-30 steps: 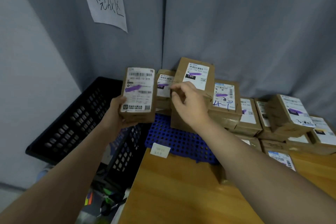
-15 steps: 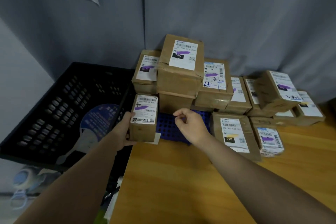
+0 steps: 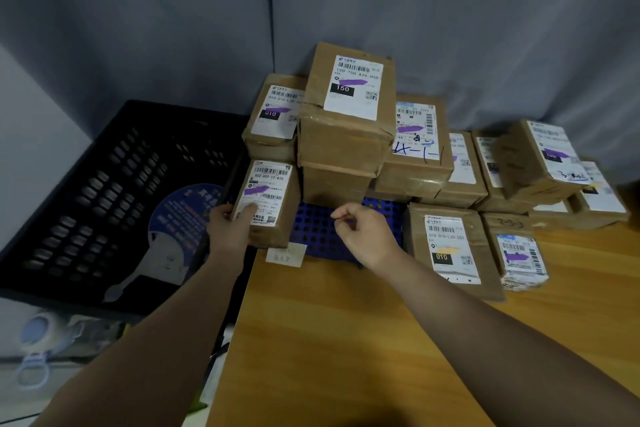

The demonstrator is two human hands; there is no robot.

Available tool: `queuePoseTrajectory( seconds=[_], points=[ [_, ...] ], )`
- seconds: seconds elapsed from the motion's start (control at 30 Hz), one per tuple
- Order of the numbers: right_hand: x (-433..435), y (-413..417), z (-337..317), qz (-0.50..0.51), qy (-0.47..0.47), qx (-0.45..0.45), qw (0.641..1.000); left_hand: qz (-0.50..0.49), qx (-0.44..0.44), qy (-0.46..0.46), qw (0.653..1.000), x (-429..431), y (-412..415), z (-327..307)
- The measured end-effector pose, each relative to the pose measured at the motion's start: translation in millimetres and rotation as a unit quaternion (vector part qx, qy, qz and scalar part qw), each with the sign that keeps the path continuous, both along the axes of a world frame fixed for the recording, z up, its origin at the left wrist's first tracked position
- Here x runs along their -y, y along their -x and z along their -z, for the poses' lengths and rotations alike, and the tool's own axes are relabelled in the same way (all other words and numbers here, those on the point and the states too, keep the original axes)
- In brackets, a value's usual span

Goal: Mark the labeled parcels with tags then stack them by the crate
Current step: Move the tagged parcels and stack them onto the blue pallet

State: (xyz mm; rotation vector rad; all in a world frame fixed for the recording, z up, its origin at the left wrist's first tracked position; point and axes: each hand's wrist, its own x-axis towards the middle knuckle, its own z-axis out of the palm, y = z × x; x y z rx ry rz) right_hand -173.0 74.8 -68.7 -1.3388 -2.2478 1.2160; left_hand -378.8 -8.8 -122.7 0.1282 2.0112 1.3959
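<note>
So this was pretty far along, I reckon. The left hand [image 3: 230, 227] had its fingers wrapped round the near end of a small parcel [image 3: 273, 191], thumb pressed flat on the label, and the box was standing at the counter [image 3: 346, 340] edge with its far side tucked up against the pile [image 3: 346, 135]. The label already carried a purple tag [image 3: 256, 189], so the marking on that one looked done and only the letting go was left.

The right hand [image 3: 369, 236] hung over the blue tray [image 3: 313, 230], fingers curled in, thumb meeting the forefinger. I couldn't make out anything in it.

The black crate [image 3: 104, 184] sat just to the outside of the left hand, so the stack really was going up next to it. Beyond both hands nearly every label I could read had a purple strip across it, which I took as tagged and stacked.

What was left, as far as I could judge: a flat parcel [image 3: 446, 246] just to the outside of the right hand had a yellowish strip [image 3: 446, 250] rather than purple, and a little wrapped parcel [image 3: 521, 262] past it had purple but lay loose on the counter. Both looked like they needed sorting out. The boxes furthest out from the right hand were too blurry to call.
</note>
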Motion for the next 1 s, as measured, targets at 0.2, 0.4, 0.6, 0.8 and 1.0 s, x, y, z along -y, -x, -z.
queuePoseTrajectory(
  seconds=[0.2, 0.4, 0.6, 0.8, 1.0],
  points=[
    [1.6, 0.6, 0.1, -0.013, 0.005, 0.006, 1.000, 0.060, -0.099, 0.085, 0.990, -0.7, -3.8, -10.4],
    [1.7, -17.4, -3.1, 0.002, 0.006, -0.006, 1.000, 0.096, -0.271, 0.098, 0.953, -4.2, -38.9, -41.7],
    [-4.9, -61.6, -2.2, 0.033, 0.001, -0.009, 0.999, 0.174, -0.309, 0.068, 0.932, -19.8, -96.1, -53.2],
    [-23.9, -135.8, -5.1, 0.104, -0.014, 0.004, 0.994, 0.274, -0.243, 0.059, 0.929, -47.3, -169.0, -53.1],
    [-41.4, -226.3, -0.8, 0.115, -0.017, 0.051, 0.992, 0.329, -0.042, 0.162, 0.929, -78.1, -252.9, -20.3]
  ],
)
